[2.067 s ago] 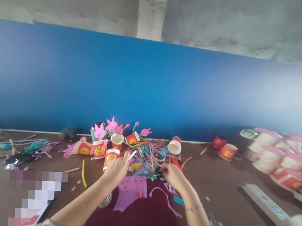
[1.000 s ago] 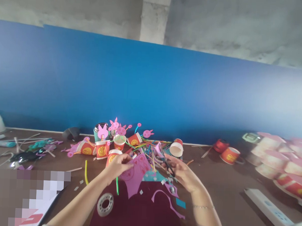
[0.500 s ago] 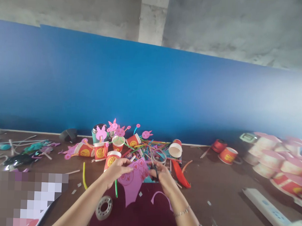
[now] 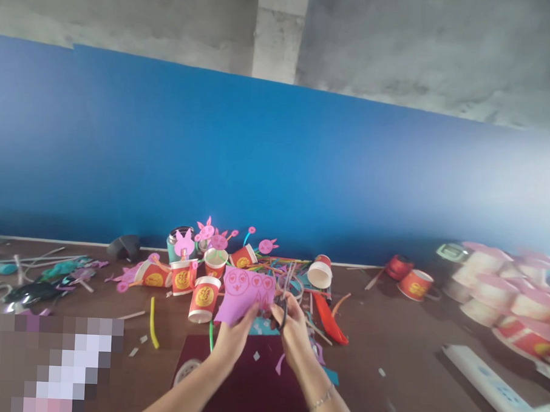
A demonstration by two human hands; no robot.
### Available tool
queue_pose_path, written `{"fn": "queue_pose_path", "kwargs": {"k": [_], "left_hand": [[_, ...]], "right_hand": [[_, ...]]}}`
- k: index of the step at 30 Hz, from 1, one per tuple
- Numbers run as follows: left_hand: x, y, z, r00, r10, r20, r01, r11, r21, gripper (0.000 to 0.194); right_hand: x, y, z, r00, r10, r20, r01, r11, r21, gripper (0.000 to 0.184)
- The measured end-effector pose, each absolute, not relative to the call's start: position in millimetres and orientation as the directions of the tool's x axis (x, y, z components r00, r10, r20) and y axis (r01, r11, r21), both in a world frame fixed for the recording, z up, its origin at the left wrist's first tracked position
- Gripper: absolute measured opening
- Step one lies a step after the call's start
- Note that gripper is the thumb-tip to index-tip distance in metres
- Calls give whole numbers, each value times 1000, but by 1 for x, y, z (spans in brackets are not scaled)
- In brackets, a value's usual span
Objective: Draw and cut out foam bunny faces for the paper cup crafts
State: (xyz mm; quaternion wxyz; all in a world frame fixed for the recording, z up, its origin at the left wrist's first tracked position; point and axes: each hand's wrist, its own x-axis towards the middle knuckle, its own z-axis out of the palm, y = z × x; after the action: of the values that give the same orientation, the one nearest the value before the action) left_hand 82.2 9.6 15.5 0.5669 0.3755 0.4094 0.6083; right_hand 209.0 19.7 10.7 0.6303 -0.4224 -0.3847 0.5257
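Note:
My left hand (image 4: 238, 333) pinches the lower edge of a pink paper sheet (image 4: 241, 292) drawn with a smiling face, circles with hearts and other red outlines. The sheet is raised above the table with its drawings towards me. Just right of it, my right hand (image 4: 293, 328) is closed round the dark handles of a pair of scissors (image 4: 282, 315). The blades point up and away, slightly apart, beside the sheet's right edge. A red paper cup (image 4: 204, 300) with a yellow print stands left of the sheet. Pink scraps (image 4: 279, 364) lie below my right hand.
Several decorated cups (image 4: 183, 277) with pink paper shapes stand at the back left. A red pouch-like piece (image 4: 330, 321) lies right of my hands. Farther right are a power strip (image 4: 486, 379) and stacked cups (image 4: 494, 288). A tape roll (image 4: 188, 372) sits near my left forearm.
The pink sheet has been turned and lifted, and my left hand now holds it from below instead of its left side. The scissors have come slightly towards me and right, and point more upright.

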Motion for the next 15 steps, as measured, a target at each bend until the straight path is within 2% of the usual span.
{"fn": "queue_pose_path", "kwargs": {"k": [4, 7, 11, 15], "left_hand": [[77, 15, 13, -305, 948, -90, -419, -49, 907, 47], [73, 14, 17, -358, 925, -129, -457, -53, 888, 48], [78, 8, 22, -325, 928, -182, -484, 3, 875, 43], [81, 6, 21, -328, 924, -198, -474, 20, 880, 45]], "right_hand": [[200, 10, 11, -89, 995, 54, -201, 36, -979, 42], [192, 2, 11, -259, 962, 88, -139, 53, -989, 45], [183, -3, 10, -286, 937, 202, -162, 160, -974, 44], [183, -3, 10, -278, 934, 223, -221, 163, -962, 45]]}}
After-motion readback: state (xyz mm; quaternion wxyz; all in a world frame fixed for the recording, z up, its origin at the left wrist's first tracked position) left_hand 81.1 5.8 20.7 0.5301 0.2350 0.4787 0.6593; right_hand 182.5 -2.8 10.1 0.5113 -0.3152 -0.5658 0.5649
